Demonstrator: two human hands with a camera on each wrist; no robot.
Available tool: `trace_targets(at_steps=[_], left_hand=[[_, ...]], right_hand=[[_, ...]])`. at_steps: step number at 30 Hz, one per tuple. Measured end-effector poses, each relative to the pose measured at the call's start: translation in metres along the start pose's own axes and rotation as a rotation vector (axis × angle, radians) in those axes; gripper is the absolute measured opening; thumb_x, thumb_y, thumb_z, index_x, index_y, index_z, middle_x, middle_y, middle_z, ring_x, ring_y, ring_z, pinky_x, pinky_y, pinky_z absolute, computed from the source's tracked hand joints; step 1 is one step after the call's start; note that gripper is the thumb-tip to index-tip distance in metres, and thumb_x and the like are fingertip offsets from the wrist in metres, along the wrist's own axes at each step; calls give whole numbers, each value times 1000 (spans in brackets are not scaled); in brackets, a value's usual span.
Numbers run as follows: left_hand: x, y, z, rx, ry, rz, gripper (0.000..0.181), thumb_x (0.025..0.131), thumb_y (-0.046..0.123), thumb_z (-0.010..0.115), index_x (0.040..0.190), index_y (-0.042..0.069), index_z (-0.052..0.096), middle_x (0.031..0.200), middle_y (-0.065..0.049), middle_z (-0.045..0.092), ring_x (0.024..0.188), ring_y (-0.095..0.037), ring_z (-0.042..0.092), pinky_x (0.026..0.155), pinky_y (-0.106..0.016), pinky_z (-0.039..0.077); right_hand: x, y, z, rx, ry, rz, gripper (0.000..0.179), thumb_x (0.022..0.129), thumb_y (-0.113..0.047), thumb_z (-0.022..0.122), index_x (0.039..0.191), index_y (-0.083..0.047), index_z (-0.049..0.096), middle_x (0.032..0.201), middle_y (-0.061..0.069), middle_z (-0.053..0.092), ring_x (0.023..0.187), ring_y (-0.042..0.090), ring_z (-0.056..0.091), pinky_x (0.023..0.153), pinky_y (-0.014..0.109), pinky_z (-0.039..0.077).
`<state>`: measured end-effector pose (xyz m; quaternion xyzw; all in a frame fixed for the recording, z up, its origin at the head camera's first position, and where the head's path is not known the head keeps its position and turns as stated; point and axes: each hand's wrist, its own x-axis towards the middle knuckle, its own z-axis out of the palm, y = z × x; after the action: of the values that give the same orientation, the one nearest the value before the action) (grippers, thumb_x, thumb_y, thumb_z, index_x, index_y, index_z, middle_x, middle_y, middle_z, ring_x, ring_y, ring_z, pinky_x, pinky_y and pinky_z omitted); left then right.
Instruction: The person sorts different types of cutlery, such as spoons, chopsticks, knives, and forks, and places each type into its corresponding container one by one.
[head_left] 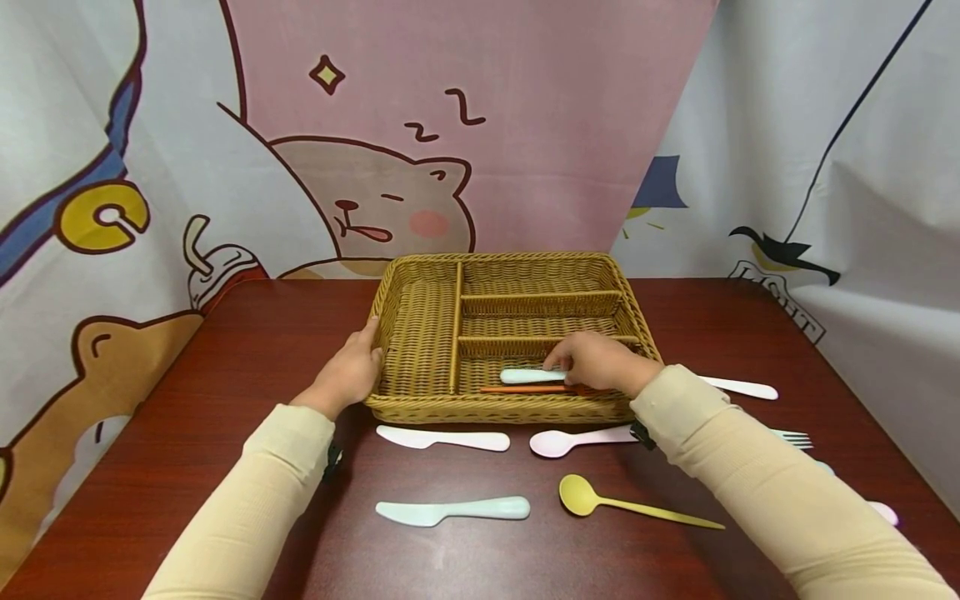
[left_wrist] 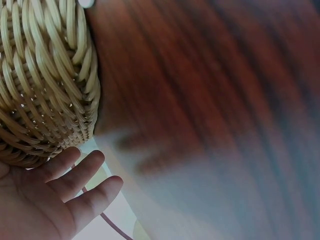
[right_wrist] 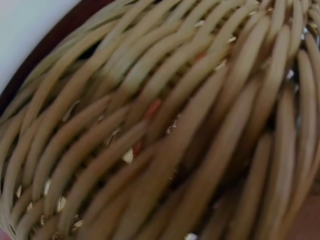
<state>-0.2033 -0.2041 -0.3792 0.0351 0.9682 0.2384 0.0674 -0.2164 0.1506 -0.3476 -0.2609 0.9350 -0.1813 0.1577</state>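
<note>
A wicker basket point(head_left: 455, 333) with compartments stands in the middle of the table. My left hand point(head_left: 347, 372) rests against its left side, and in the left wrist view its fingers point(left_wrist: 95, 195) extend along the outside of the woven wall. Inside the front right compartment, my right hand point(head_left: 600, 362) has curled fingers at a mint-green piece of cutlery point(head_left: 525, 377), whose other end the hand hides. Alongside it lies a thin orange utensil point(head_left: 521, 389), partly covered by the hand. The right wrist view is filled by the basket's wall point(right_wrist: 150, 125), orange showing through gaps.
Before the basket lie a white knife point(head_left: 442, 437), a mint knife point(head_left: 453, 510), a pink spoon point(head_left: 551, 443) and a yellow spoon point(head_left: 579, 496). Right of it are a white handle point(head_left: 742, 387), mint fork tines point(head_left: 795, 438) and a pink end point(head_left: 885, 512). Printed cloth point(head_left: 555, 125) hangs behind.
</note>
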Motion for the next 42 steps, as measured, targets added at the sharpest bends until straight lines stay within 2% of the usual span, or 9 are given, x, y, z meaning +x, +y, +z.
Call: trace_targets(at_steps=[5, 13, 18, 24, 26, 35, 38, 42], left_hand=[[0, -1, 1, 0, 2, 3, 58, 104, 15, 29, 155, 2, 5, 152, -30, 23, 139, -42, 28, 112, -53, 27], [1, -2, 2, 16, 33, 35, 57, 102, 13, 30, 154, -2, 9, 151, -31, 25, 139, -41, 29, 113, -51, 26], [1, -2, 1, 9, 33, 35, 58, 102, 14, 30, 154, -2, 9, 151, -31, 25, 139, -41, 28, 113, -51, 26], [0, -1, 0, 5, 25, 31, 58, 103, 14, 29, 154, -2, 7, 152, -30, 24, 140, -41, 27, 113, -51, 25], [0, -1, 0, 6, 28, 32, 58, 103, 13, 30, 154, -2, 8, 152, -30, 24, 140, -41, 27, 113, -51, 25], [-1, 0, 0, -1, 28, 25, 58, 103, 14, 30, 154, -1, 8, 151, -31, 25, 139, -41, 29, 113, -51, 26], [-1, 0, 0, -7, 30, 26, 58, 103, 14, 31, 154, -1, 8, 150, -31, 26, 138, -42, 29, 113, -51, 26], [0, 0, 0, -12, 28, 26, 58, 103, 15, 31, 154, -1, 8, 151, -31, 26, 138, -42, 30, 113, -51, 27]], right_hand=[[-1, 0, 2, -32, -8, -6, 33, 82, 10, 66, 111, -4, 73, 88, 4, 66, 78, 15, 57, 65, 29, 48], [1, 3, 3, -47, 0, 20, 34, 82, 11, 64, 110, -7, 74, 88, 4, 66, 76, 15, 56, 63, 28, 44], [-1, 4, 1, -26, 15, 17, 35, 82, 11, 61, 111, -6, 73, 94, 7, 68, 76, 16, 56, 63, 28, 43], [-8, 4, -7, 47, 34, 29, 33, 86, 4, 62, 117, -4, 70, 103, 11, 68, 89, 21, 61, 67, 32, 48], [-11, 3, -9, 68, 57, 21, 32, 87, 2, 64, 119, -3, 69, 106, 13, 68, 95, 24, 62, 72, 35, 51], [-28, -8, -30, 63, 111, -19, 35, 88, -5, 68, 123, -6, 67, 124, 15, 63, 112, 33, 59, 83, 45, 53], [-36, -11, -38, 57, 136, -27, 36, 88, -6, 69, 124, -9, 67, 124, 14, 63, 114, 33, 58, 85, 47, 52], [-47, -12, -47, 62, 192, -31, 35, 87, -8, 70, 122, -12, 69, 119, 11, 65, 105, 28, 60, 80, 43, 51]])
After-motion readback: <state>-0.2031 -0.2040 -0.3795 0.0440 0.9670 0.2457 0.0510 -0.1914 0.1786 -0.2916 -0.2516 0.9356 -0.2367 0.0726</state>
